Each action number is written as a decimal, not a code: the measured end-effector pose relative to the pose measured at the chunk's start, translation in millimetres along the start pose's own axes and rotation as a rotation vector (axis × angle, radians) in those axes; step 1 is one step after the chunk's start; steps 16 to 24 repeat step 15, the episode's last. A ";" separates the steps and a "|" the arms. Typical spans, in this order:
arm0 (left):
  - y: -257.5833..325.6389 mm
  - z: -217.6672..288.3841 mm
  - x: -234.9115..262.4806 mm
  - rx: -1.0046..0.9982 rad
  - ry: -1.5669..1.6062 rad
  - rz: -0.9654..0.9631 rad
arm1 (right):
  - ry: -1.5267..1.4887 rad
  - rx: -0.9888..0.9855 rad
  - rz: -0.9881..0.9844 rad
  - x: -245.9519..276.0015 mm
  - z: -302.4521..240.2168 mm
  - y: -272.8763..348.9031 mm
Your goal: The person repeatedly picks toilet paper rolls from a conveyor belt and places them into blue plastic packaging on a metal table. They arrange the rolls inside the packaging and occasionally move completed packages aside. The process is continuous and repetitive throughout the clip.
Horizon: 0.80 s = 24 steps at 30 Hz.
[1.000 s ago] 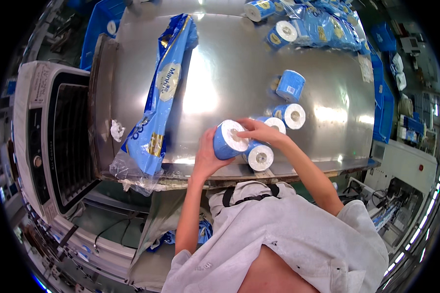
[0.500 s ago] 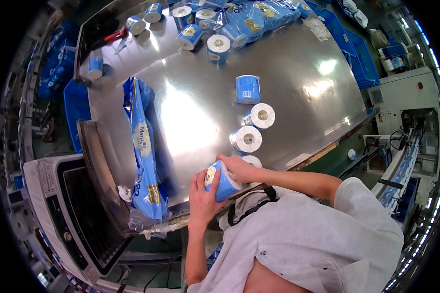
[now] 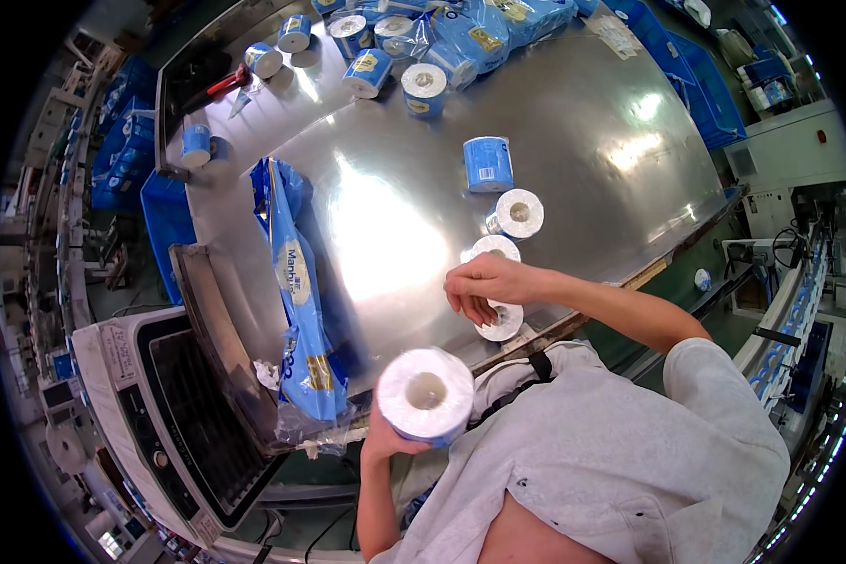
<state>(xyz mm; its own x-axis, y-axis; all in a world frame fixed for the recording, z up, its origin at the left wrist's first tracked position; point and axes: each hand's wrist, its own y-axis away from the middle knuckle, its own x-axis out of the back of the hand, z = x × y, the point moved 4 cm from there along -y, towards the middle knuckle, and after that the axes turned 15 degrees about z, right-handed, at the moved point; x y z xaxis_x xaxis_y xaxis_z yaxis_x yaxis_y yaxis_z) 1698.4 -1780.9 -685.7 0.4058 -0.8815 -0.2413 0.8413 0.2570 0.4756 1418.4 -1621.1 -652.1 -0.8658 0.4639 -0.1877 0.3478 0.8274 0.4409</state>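
Observation:
Raised close to the camera, a toilet roll in blue wrap shows its white end and core hole. My left hand grips it from below and the left side, in front of the table's near edge. My right hand hangs over two toilet rolls, one behind it and one nearer the edge; its fingers are bent, slightly apart, and nothing shows in them. Farther along that row are a roll with its end facing up and a blue-wrapped roll.
A flat blue plastic packaging bag lies left on the metal table. Several rolls and filled blue bags crowd the far side, near a red-handled tool. Blue crates flank the table; a white machine stands front left.
The toilet roll has come up toward the camera in my left hand, its white end now facing up. My right hand has let go of it and moved right, over the row of rolls.

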 end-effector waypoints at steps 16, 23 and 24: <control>-42.5 36.0 -5.2 -0.336 -0.511 0.152 | 0.256 0.048 0.283 -38.8 64.7 -12.0; -42.5 36.0 -5.2 -0.336 -0.511 0.152 | 0.256 0.048 0.283 -38.8 64.7 -12.0; -42.5 36.0 -5.2 -0.336 -0.511 0.152 | 0.256 0.048 0.283 -38.8 64.7 -12.0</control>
